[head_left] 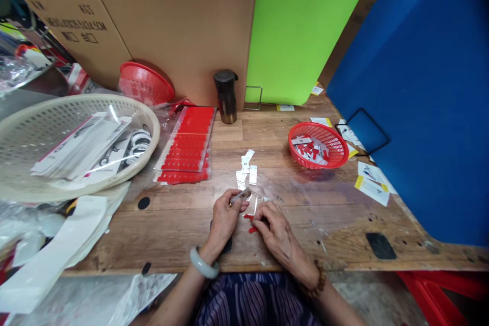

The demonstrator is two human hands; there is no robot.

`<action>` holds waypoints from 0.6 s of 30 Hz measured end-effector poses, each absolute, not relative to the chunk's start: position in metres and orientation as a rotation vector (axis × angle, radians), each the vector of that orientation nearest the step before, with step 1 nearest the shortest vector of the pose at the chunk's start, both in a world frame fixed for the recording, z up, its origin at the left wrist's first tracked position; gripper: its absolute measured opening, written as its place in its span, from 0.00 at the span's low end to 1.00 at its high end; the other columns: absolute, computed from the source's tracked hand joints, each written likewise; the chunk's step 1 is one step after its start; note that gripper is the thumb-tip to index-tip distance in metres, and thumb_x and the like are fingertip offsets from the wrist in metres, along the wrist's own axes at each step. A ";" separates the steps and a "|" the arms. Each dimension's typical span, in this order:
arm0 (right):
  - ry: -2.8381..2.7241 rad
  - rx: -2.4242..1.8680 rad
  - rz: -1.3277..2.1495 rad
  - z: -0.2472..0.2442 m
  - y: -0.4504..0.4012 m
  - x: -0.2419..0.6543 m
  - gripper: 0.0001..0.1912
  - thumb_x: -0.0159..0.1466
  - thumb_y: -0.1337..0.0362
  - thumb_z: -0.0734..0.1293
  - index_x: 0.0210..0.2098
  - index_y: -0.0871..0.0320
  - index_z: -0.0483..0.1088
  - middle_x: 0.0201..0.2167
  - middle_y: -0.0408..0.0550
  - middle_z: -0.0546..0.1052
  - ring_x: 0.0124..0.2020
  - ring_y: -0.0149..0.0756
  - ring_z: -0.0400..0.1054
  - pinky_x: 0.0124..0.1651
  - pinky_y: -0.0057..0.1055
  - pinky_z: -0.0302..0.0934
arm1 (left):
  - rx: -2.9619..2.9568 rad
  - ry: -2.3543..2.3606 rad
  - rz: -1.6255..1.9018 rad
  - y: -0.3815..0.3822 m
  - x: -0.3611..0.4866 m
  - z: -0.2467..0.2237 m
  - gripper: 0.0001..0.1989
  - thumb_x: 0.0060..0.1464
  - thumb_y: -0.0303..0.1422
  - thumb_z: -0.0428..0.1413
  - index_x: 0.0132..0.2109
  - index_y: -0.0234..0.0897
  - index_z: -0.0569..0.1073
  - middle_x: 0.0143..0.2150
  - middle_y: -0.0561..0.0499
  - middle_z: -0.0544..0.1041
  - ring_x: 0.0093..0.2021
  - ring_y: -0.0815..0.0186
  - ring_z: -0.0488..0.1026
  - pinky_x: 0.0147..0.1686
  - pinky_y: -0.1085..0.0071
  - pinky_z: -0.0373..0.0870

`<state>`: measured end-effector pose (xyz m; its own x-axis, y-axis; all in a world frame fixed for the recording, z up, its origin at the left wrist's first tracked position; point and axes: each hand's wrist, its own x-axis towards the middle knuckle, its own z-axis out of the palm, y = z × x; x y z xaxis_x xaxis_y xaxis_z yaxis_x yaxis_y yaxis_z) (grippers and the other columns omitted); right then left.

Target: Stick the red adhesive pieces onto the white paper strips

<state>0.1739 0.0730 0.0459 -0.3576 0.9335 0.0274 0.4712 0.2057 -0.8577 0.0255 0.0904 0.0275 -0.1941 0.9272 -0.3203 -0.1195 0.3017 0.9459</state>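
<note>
My left hand [224, 216], with a pale bangle at the wrist, is closed around a small grey-brown object [244, 194] whose kind I cannot make out. Close to its right, my right hand [277, 229] pinches at a small red piece [248, 217] just above the tabletop. Another red bit [252, 230] shows below those fingertips. Between the hands lies a clear, shiny plastic piece [251, 207], partly covered by fingers. Several small white cards [252, 175] are scattered on the wood just beyond my left hand.
A red basket [293, 157] with white and red pieces stands at right. Red sheets [187, 150] lie left of centre, beside a large cream basket [151, 135]. A dark tumbler [226, 99] stands at the back. Cardboard [183, 25], green and blue panels border the wooden table [164, 234].
</note>
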 end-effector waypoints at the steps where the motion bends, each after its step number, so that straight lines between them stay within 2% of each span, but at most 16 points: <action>1: -1.924 -1.273 1.103 0.048 0.072 0.175 0.08 0.62 0.72 0.59 0.27 0.56 0.61 0.32 0.44 0.67 0.37 0.36 0.61 0.43 0.33 0.55 | 0.794 1.437 1.153 0.091 0.025 0.028 0.09 0.49 0.27 0.56 0.40 0.33 0.72 0.34 0.47 0.79 0.33 0.63 0.78 0.35 0.70 0.74; 6: -1.741 -1.190 1.258 0.052 0.072 0.180 0.05 0.61 0.70 0.61 0.29 0.56 0.62 0.32 0.43 0.69 0.36 0.34 0.63 0.43 0.31 0.57 | 0.673 1.369 1.135 0.092 0.020 0.034 0.11 0.45 0.27 0.60 0.39 0.31 0.73 0.31 0.47 0.79 0.31 0.65 0.78 0.33 0.72 0.74; 9: -1.574 -1.273 1.293 0.056 0.076 0.184 0.04 0.59 0.66 0.64 0.29 0.56 0.64 0.28 0.42 0.69 0.32 0.33 0.64 0.38 0.29 0.59 | 0.542 1.280 1.061 0.089 0.015 0.043 0.14 0.44 0.28 0.63 0.40 0.30 0.72 0.30 0.45 0.79 0.27 0.67 0.77 0.32 0.73 0.74; 13: -1.486 -1.367 1.199 0.065 0.081 0.186 0.06 0.58 0.63 0.65 0.26 0.56 0.64 0.24 0.41 0.69 0.28 0.32 0.63 0.33 0.28 0.58 | 0.436 1.206 0.921 0.080 0.012 0.062 0.14 0.46 0.26 0.62 0.42 0.28 0.71 0.31 0.42 0.80 0.29 0.65 0.78 0.33 0.74 0.75; 18: -1.600 -1.301 1.137 0.068 0.083 0.184 0.04 0.58 0.66 0.64 0.27 0.56 0.66 0.26 0.41 0.71 0.30 0.32 0.65 0.35 0.29 0.59 | 0.391 1.149 0.857 0.066 0.013 0.081 0.11 0.46 0.25 0.61 0.39 0.28 0.72 0.33 0.41 0.80 0.28 0.65 0.78 0.31 0.75 0.75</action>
<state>0.1842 0.0832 0.0679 -0.1849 0.9824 0.0258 0.2987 0.0812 -0.9509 0.0127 0.0663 0.0806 0.1485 0.7609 -0.6316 -0.3888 0.6322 0.6702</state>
